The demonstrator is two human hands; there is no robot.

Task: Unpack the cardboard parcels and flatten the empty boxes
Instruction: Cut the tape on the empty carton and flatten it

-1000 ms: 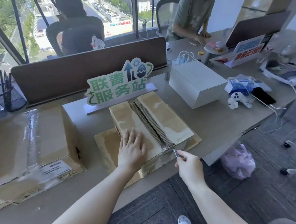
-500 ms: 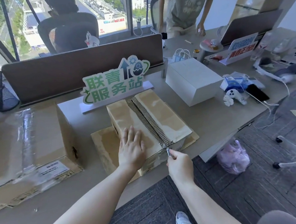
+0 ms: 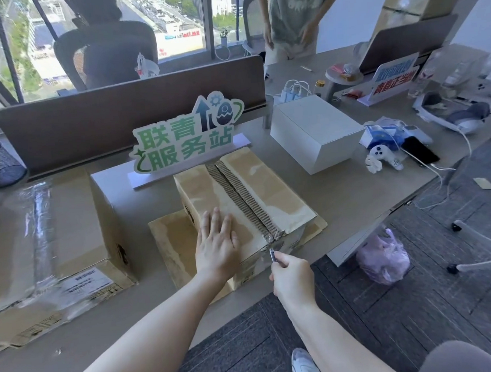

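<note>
A brown cardboard parcel (image 3: 270,196) lies on a flat sheet of cardboard (image 3: 170,241) at the desk's near edge. Its two top flaps meet at a middle seam. My left hand (image 3: 217,245) presses flat on the left flap, fingers spread. My right hand (image 3: 293,277) grips a small metal cutter (image 3: 272,254), with its tip at the near end of the seam on the box's front face. A larger taped cardboard parcel (image 3: 51,247) with a white label stands to the left.
A green sign on a white base (image 3: 185,140) stands right behind the parcel. A white box (image 3: 315,133) sits to the right, with a phone (image 3: 420,149), cables and small toys beyond it. A brown divider (image 3: 121,115) runs along the back. Another person (image 3: 292,18) stands across the desk.
My right hand with the cutter has slid a little down the front of the box, from the seam's end. My left hand stays on the flap. The person across the desk has straightened up.
</note>
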